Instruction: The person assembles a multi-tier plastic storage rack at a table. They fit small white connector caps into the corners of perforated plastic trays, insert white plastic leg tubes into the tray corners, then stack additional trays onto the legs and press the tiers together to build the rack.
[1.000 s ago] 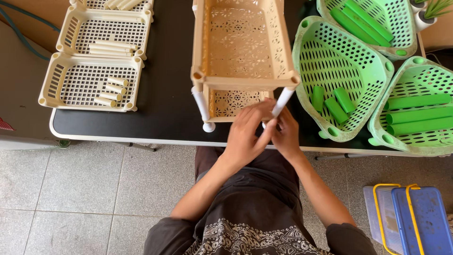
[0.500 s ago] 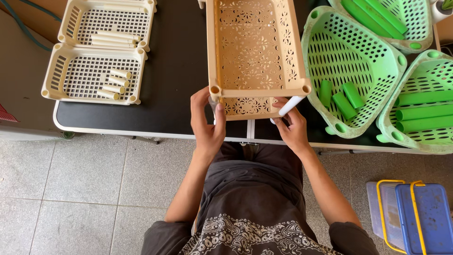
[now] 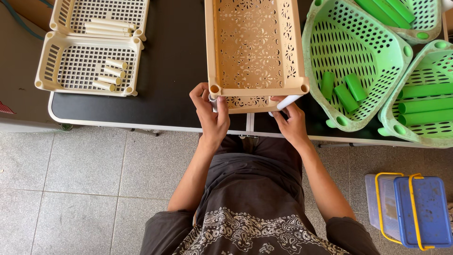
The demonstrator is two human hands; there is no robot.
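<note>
A beige plastic rack (image 3: 255, 45) with two perforated tiers stands on the black table (image 3: 172, 71) in front of me. My left hand (image 3: 210, 113) grips a white leg tube under the rack's near left corner socket. In my right hand (image 3: 291, 122) is another white tube (image 3: 289, 101), held slanted just below the near right corner socket. The lower tier shows only as a strip between my hands.
Two cream baskets (image 3: 85, 66) with several short cream tubes sit at the left. Green baskets (image 3: 351, 56) holding green tubes stand at the right. A blue box with yellow handles (image 3: 415, 210) rests on the tiled floor at lower right.
The rack fills more of the view and sits nearer to me. My hands, together at the right corner a second ago, are now apart, one at each near corner.
</note>
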